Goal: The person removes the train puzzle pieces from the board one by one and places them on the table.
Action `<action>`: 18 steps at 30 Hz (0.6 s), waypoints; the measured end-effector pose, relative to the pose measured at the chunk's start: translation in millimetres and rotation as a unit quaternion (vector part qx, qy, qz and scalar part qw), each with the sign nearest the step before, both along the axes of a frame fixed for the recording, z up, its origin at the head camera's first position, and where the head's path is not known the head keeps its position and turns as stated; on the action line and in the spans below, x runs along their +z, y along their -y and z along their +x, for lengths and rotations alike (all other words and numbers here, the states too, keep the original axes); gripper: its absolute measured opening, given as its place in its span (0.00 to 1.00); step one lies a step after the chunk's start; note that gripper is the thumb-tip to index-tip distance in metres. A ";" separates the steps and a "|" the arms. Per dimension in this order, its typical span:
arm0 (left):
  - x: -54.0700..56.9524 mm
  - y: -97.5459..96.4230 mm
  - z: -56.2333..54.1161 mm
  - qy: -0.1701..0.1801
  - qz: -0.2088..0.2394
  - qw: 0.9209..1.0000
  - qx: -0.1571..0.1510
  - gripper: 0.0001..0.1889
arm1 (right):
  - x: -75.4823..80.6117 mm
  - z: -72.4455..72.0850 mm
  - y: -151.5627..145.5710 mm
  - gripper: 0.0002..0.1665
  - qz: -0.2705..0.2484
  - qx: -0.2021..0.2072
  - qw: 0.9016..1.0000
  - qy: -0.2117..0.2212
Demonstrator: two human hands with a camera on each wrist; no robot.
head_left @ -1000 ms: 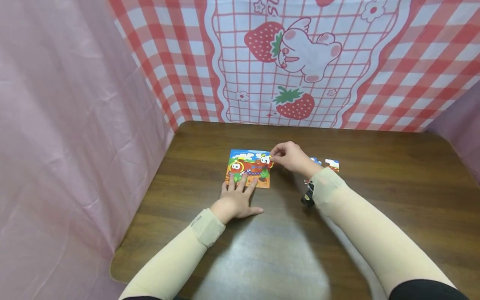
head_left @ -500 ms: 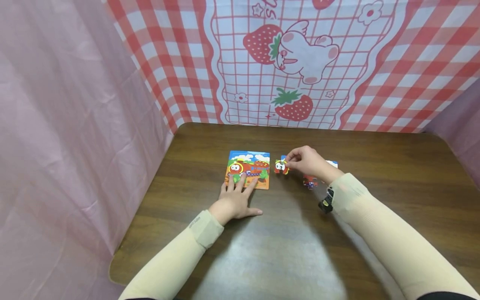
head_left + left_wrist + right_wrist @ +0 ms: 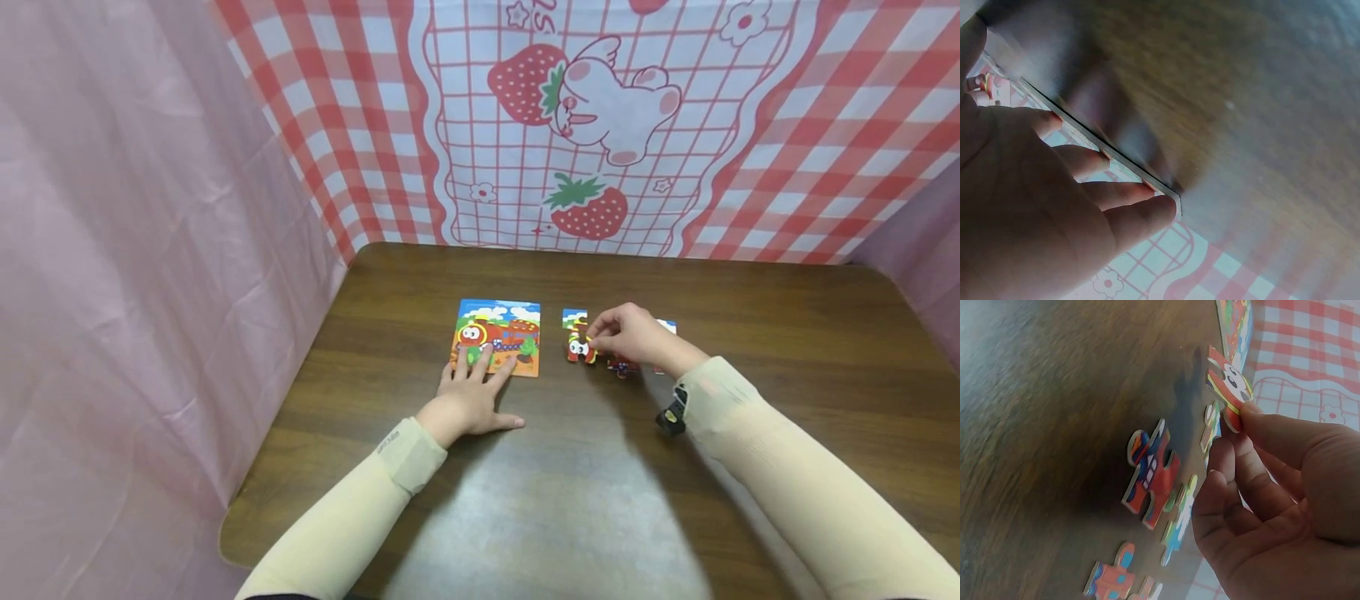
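Observation:
A puzzle piece printed with white eyes on red is pinched between the thumb and fingers of my right hand. In the head view this hand is just right of the puzzle board, which bears a red train picture. My left hand lies with spread fingers over the board's near edge. In the left wrist view, fingertips touch the edge of the thin board. Below the right hand, a red and blue puzzle piece lies on the table. A sky-and-cloud puzzle piece lies beyond the held one.
More loose pieces lie by the right hand, among them a red one with blue windows and a white-topped one, partly hidden. The brown wooden table ends at a checked cloth behind and a pink curtain on the left.
My right hand has moved right, away from the board's right edge, carrying the eyed puzzle piece. The sky-and-cloud piece has come into view. My left hand stays on the board.

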State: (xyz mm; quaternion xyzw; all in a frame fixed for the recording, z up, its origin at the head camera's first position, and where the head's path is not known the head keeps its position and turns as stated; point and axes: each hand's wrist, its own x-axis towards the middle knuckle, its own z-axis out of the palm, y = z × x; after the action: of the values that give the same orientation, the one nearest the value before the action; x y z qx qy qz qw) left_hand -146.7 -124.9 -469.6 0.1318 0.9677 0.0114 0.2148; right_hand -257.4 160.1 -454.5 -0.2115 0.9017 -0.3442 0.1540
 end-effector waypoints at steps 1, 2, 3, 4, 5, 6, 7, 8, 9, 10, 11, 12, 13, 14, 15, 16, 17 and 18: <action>0.6 0.1 0.1 0.001 0.001 1.000 0.001 0.52 | -0.3 0.1 -0.4 0.04 0.004 0.000 1.000 0.001; 1.2 0.2 0.3 0.002 0.002 1.000 0.002 0.52 | -0.7 0.2 -0.3 0.04 0.006 -0.001 1.000 0.002; 1.7 0.3 0.5 0.003 0.002 1.000 0.003 0.52 | -1.5 -0.1 0.0 0.04 0.008 0.000 1.000 0.003; 2.3 0.4 0.8 0.004 0.002 1.000 0.003 0.52 | -2.4 -0.3 0.5 0.04 0.009 0.000 1.000 0.003; 2.7 0.4 1.0 0.005 0.001 1.000 0.004 0.52 | -3.3 -0.6 1.2 0.04 0.010 0.000 1.000 0.000; 3.2 0.4 1.1 0.005 0.002 1.000 0.004 0.52 | -4.6 -1.0 2.0 0.04 0.012 -0.002 1.000 -0.004; 3.4 0.3 1.1 0.005 0.002 1.000 0.004 0.52 | -5.8 -1.6 2.8 0.04 0.013 -0.002 1.000 -0.010; 3.5 0.3 1.0 0.005 0.003 1.000 0.004 0.52 | -7.1 -2.3 3.4 0.04 0.015 -0.001 1.000 -0.016; 3.6 0.1 0.9 0.005 0.003 1.000 0.004 0.52 | -8.5 -3.0 3.9 0.04 0.017 -0.001 1.000 -0.022; 3.5 0.0 0.7 0.005 0.004 1.000 0.003 0.52 | -9.9 -3.8 4.2 0.04 0.020 -0.001 0.999 -0.027; 3.4 -0.1 0.5 0.005 0.005 1.000 0.002 0.52 | -11.0 -4.4 4.8 0.04 0.025 -0.001 0.999 -0.032; 3.2 -0.2 0.4 0.005 0.006 1.000 0.001 0.52 | -12.2 -4.8 5.0 0.04 0.030 0.001 0.999 -0.036; 3.1 -0.4 0.3 0.006 0.006 1.000 0.001 0.52 | -13.0 -5.2 5.3 0.04 0.034 0.001 0.999 -0.037; 3.1 -0.5 0.2 0.006 0.007 1.000 0.000 0.52 | -13.4 -5.5 5.8 0.04 0.037 0.002 0.999 -0.038; 3.2 -0.7 0.2 0.006 0.007 1.000 0.000 0.52 | -13.8 -5.6 6.3 0.04 0.040 0.001 0.998 -0.038; 3.1 -0.6 0.3 0.006 0.007 1.000 0.000 0.52 | -14.1 -5.6 7.3 0.04 0.042 0.002 0.998 -0.039; 3.0 -0.5 0.6 0.007 0.007 1.000 0.001 0.52 | -14.1 -5.5 8.6 0.04 0.043 0.003 0.998 -0.040; 3.0 -0.5 0.7 0.007 0.008 1.000 0.001 0.52 | -14.4 -5.7 9.7 0.04 0.044 0.004 0.998 -0.042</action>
State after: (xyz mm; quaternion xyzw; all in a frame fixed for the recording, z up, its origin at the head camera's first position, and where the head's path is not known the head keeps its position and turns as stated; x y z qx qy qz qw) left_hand -146.0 -124.5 -466.6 0.1319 0.9662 0.0201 0.2205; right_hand -263.1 150.4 -468.9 -0.2226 0.9209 -0.2941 0.1264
